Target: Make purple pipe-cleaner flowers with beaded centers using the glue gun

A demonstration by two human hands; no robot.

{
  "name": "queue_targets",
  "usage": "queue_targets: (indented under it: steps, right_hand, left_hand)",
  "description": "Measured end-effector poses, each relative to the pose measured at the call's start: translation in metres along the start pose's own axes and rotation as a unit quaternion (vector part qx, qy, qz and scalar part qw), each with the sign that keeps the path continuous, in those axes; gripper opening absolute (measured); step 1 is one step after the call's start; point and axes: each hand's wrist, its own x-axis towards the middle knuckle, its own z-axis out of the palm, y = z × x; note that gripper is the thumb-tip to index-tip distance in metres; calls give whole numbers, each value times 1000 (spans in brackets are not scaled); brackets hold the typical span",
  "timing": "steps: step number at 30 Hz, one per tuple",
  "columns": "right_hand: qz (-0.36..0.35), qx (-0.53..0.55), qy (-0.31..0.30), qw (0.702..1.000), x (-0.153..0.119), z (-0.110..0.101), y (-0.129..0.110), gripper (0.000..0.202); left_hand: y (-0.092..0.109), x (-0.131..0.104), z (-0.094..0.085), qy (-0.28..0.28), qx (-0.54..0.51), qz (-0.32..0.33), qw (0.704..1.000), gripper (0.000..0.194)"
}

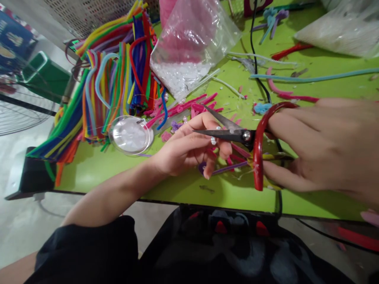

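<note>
My right hand (314, 146) grips a pair of scissors (247, 136) by its red handles, the dark blades parted and pointing left. The blades reach across the fingertips of my left hand (189, 146). Between those pinched fingertips sit small white beads (213, 140); whether a thread runs through them is too fine to see. A purple pipe cleaner (231, 167) and pink ones lie just below and behind my left fingers. Yellow pieces (274, 157) show behind the scissor handles, partly hidden by my right hand.
Bundles of coloured pipe cleaners (109, 86) lie at the left. A clear spool (132, 134) rests near my left forearm. Behind stands a plastic bag of white beads (183, 67). A black cable (256, 51) crosses the green table (177, 189). Another filled bag (340, 37) is at the back right.
</note>
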Motion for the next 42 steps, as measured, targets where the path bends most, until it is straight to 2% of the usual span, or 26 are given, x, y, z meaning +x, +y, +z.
queue_targets:
  steps: [7, 14, 19, 27, 30, 42]
  right_hand:
    - [8, 6, 2, 1000, -1, 0, -4, 41]
    - [16, -2, -17, 1000, -1, -6, -5, 42]
    - [13, 1, -17, 1000, -4, -6, -6, 43]
    - [1, -17, -47, 999, -7, -8, -4, 43]
    - [-3, -23, -49, 999, -8, -7, -4, 45]
    - [-13, -7, -35, 999, -5, -7, -2, 41]
  left_hand:
    - [1, 1, 3, 47, 16, -45, 998, 36]
    - [2, 1, 4, 39, 6, -39, 998, 31]
    - [1, -1, 5, 56, 27, -37, 997, 33]
    - [2, 0, 2, 28, 13, -16, 999, 16]
    - [1, 1, 2, 49, 16, -3, 999, 13]
    - [1, 3, -3, 70, 76, 20, 994, 23]
